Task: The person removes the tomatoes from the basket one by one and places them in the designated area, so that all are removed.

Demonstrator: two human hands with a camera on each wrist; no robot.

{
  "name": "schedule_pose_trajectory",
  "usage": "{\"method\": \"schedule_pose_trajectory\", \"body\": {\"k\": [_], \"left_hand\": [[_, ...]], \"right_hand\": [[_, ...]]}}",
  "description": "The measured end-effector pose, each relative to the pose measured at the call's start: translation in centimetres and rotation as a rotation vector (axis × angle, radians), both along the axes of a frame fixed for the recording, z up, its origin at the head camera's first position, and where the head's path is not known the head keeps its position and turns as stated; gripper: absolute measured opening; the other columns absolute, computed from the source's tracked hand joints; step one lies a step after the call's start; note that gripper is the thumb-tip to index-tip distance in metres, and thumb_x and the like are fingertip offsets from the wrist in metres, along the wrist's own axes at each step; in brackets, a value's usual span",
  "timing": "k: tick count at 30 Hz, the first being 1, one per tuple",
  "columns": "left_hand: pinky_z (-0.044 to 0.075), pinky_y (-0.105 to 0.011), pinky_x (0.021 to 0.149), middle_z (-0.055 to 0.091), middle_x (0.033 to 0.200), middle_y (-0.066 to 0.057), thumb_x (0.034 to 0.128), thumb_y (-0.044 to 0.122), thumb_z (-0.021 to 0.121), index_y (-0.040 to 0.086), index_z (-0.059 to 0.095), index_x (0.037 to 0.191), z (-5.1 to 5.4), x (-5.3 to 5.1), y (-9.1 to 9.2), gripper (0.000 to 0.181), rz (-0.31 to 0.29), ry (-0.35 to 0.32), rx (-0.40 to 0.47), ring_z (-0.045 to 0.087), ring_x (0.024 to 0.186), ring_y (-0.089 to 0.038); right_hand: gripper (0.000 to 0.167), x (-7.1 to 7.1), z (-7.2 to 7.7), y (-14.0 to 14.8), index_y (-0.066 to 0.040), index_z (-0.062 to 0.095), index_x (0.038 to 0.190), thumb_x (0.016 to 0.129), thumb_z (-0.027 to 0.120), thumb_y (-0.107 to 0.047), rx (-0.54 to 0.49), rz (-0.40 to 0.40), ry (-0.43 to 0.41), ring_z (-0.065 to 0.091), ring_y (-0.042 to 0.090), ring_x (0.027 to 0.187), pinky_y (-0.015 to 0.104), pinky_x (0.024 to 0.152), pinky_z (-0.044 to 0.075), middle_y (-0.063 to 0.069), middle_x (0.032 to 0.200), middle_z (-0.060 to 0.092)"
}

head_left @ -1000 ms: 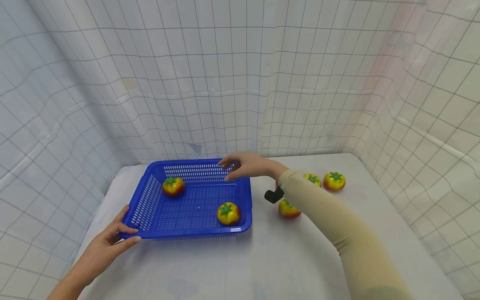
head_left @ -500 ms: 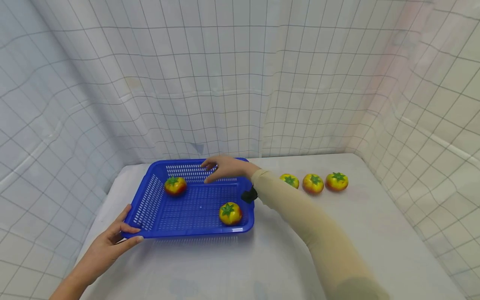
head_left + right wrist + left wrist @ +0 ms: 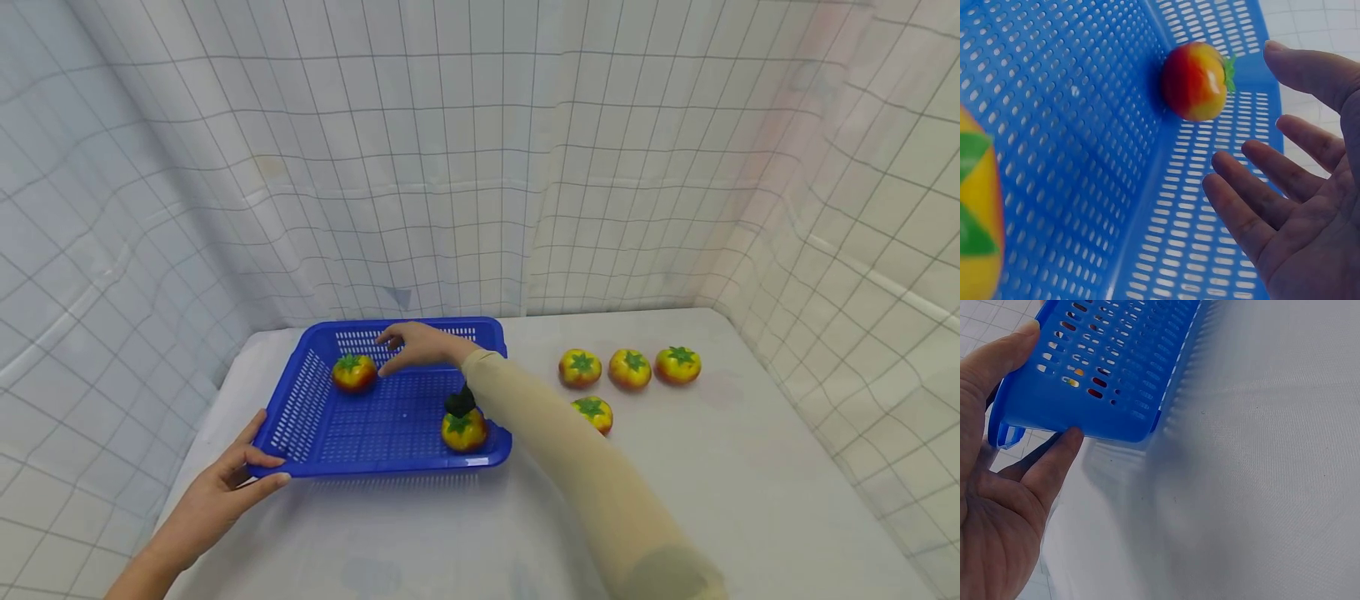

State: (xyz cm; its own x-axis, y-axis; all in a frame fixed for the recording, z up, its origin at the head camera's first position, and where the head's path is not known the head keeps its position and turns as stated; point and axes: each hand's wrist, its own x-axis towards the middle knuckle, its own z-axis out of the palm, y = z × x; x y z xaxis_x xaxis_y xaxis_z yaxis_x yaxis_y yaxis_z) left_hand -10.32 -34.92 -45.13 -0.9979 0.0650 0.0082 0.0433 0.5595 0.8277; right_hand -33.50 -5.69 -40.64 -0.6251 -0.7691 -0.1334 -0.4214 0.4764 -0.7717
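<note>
Near curtains (image 3: 480, 167), pinched basket (image 3: 375, 468) lower-left with left hand (image 3: 213, 502), poised spread right hand (image 3: 422, 345) by mid-left fruit (image 3: 356, 375), seemingly pre-grasp, needing closure.

The head view looks forward and down from above, taking in the basket (image 3: 378, 425), the surface (image 3: 720, 475) and the gridded cloth (image 3: 480, 167) behind. The left wrist view, near and tilted, faces the basket's outer wall by 1 corner; the right wrist view looks closely inside. Head and right wrist share the 2 fruits (image 3: 354, 374) there.
</note>
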Motion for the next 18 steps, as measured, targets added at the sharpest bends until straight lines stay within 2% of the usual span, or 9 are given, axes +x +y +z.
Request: {"method": "schedule_pose_trajectory", "body": {"k": [9, 18], "left_hand": [[0.041, -0.005, 0.087, 0.002, 0.172, -0.007, 0.1002, 0.024, 0.070, 0.003, 0.064, 0.110, -0.1, -0.1, -0.1, 0.024, -0.007, 0.003, 0.008, 0.031, 0.137, -0.064], [0.041, -0.005, 0.087, 0.002, 0.171, -0.012, 0.0999, 0.025, 0.070, 0.003, 0.064, 0.110, -0.1, 0.0, 0.0, 0.024, -0.003, -0.009, 0.010, 0.031, 0.137, -0.064]], "right_hand": [[0.066, -0.1, -1.1, -1.0, -0.010, 0.051, 0.149, 0.092, 0.079, -0.030, 0.028, -0.041, 0.014, 0.051, 0.023, 0.135, 0.037, 0.107, 0.045, 0.012, 0.147, 0.055], [0.066, 0.2, -1.9, -1.9, -0.011, 0.053, 0.147, 0.090, 0.080, -0.031, 0.073, -0.027, 0.043, 0.053, 0.021, 0.132, 0.035, 0.106, 0.045, 0.011, 0.146, 0.055]]}}
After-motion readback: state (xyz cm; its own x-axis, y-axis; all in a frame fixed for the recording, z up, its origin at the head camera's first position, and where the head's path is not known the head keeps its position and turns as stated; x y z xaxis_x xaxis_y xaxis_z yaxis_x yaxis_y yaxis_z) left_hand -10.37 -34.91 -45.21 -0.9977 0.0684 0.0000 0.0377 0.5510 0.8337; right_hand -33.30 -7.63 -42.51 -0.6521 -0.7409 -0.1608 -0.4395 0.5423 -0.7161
